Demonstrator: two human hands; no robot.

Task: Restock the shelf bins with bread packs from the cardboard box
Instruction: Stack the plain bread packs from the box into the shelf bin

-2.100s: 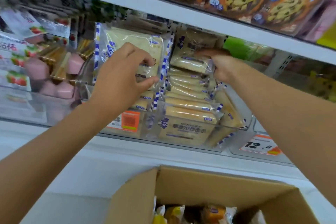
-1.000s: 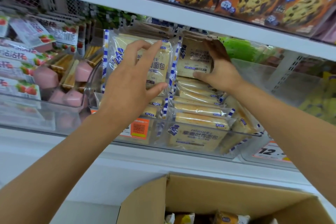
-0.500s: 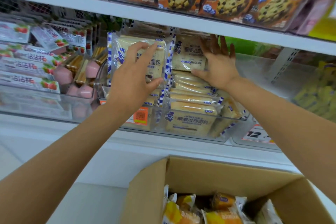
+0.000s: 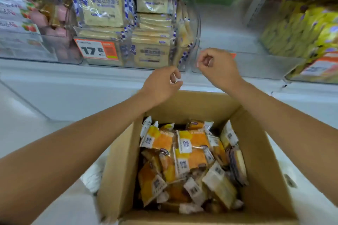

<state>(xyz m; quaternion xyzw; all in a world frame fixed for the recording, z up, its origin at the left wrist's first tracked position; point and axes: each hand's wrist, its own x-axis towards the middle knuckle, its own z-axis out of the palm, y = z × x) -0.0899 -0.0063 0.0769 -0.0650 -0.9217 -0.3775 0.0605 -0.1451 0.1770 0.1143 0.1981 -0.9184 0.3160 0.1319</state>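
At far left, pink packs [image 4: 27,14] fill a clear bin. Next to it, toast packs [image 4: 99,2] stand and lie stacked in two rows behind a price tag [image 4: 96,50].

The left hand [image 4: 161,86] hangs in the air over the far left corner of the box [image 4: 118,170]. Its fingers [image 4: 174,76] are loosely curled, the thumb close to the fingertips, and they hold nothing.

The bread packs [image 4: 190,151] are heaped loose in the box, which is open at the top and about full. They lie below both hands and nearer to the person. The top orange ones lie flat, long axis roughly across the box. Those at the right wall are tipped on edge.

The right hand [image 4: 217,67] is higher and further off, in front of the shelf edge. It is loosely curled too and grips nothing.

Behind it an empty bin [image 4: 259,65] shows only its bare floor, and at far right come blurred yellow packs [image 4: 301,33].

No pack is in hand, so this looks like the moment between loads. The next reach goes down and back towards the body. The left hand is the nearer, just above the far rim and almost over the flat orange packs. From there a grip across a pack's short side should come easily. The clear bin beside the toast looks a likely place for them, though I cannot tell for sure.
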